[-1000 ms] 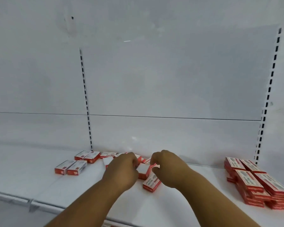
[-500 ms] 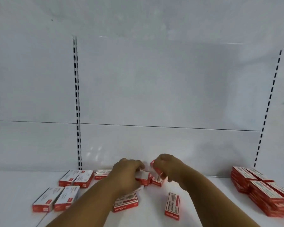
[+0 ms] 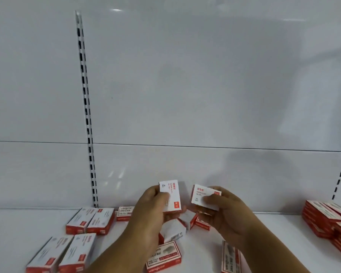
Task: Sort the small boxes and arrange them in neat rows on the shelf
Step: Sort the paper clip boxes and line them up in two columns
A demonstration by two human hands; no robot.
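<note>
My left hand (image 3: 150,209) holds a small white box with red trim (image 3: 170,196) upright above the shelf. Beside it my right hand (image 3: 222,211) grips a second white box (image 3: 204,196), tilted. Under the hands lies a loose heap of red and white boxes (image 3: 173,231) on the white shelf (image 3: 18,229). To the left, two pairs of boxes lie side by side: a far pair (image 3: 91,221) and a near pair (image 3: 63,253). A flat box (image 3: 163,257) and another box (image 3: 229,257) lie near the front.
A stack of red boxes (image 3: 329,221) stands at the right end of the shelf. A lone box (image 3: 124,213) lies against the white back panel (image 3: 185,95). Slotted uprights (image 3: 87,115) run up the panel at left and right.
Both hands have lifted out of the heap, each now holding a white box up facing me. The view has moved closer to the shelf.
</note>
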